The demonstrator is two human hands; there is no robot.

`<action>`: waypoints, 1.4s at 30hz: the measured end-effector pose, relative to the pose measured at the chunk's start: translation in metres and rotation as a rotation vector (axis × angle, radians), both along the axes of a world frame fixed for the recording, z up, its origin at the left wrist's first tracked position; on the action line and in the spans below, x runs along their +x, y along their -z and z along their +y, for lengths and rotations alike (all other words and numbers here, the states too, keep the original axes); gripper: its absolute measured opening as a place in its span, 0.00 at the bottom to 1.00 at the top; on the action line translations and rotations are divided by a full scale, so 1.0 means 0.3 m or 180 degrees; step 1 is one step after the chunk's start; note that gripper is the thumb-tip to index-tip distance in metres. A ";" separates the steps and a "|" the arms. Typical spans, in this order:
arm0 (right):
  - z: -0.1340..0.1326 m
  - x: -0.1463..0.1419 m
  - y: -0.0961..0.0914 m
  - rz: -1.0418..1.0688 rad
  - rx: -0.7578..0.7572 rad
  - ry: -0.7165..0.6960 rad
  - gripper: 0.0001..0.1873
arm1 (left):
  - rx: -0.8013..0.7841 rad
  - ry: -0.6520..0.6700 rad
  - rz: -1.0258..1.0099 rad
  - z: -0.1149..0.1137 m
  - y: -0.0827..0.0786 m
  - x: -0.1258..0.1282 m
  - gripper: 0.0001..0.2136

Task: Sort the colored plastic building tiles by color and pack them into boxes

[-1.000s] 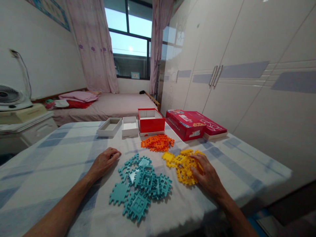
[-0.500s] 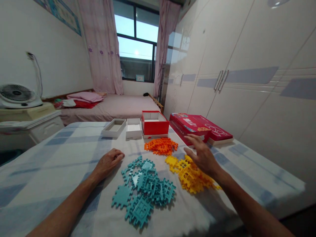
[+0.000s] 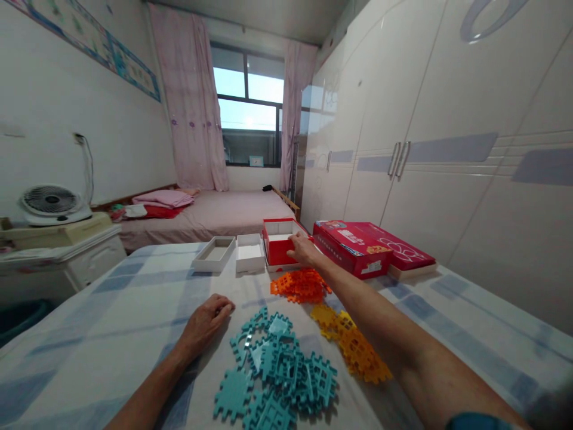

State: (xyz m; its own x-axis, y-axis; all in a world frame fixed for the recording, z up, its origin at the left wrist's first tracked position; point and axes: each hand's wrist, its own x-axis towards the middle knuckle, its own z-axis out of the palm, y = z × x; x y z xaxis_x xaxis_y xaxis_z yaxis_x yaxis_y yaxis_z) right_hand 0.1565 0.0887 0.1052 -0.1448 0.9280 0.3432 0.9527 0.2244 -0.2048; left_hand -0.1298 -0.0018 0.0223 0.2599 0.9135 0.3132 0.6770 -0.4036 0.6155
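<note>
My right hand (image 3: 304, 249) is at the front right corner of an open-topped red box (image 3: 278, 251), its fingers bent and touching the box near the rim. The box has a white inside. My left hand (image 3: 209, 318) rests loosely closed on the tablecloth, with nothing visible in it. Just right of it lies a heap of teal interlocking plastic pieces (image 3: 286, 364), square with notched edges. Orange pieces (image 3: 298, 285) of the same kind are piled in front of the red box. Yellow pieces (image 3: 349, 340) lie below my right forearm, which partly hides them.
Two shallow white boxes, a left one (image 3: 215, 263) and a right one (image 3: 250, 260), stand left of the red box. A larger closed red box (image 3: 351, 245) and a red lid-like box (image 3: 405, 248) lie to the right. A bed (image 3: 228, 209) is behind the checked tablecloth (image 3: 134, 310).
My right hand has moved forward and left from above the yellow pieces to the open red box. My left hand stays resting on the cloth. The camera view has tilted up.
</note>
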 end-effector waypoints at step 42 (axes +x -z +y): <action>-1.383 0.912 0.217 -0.0442 0.0819 0.1861 0.44 | -0.0171 -0.0174 0.0419 0.069 0.052 -0.054 0.21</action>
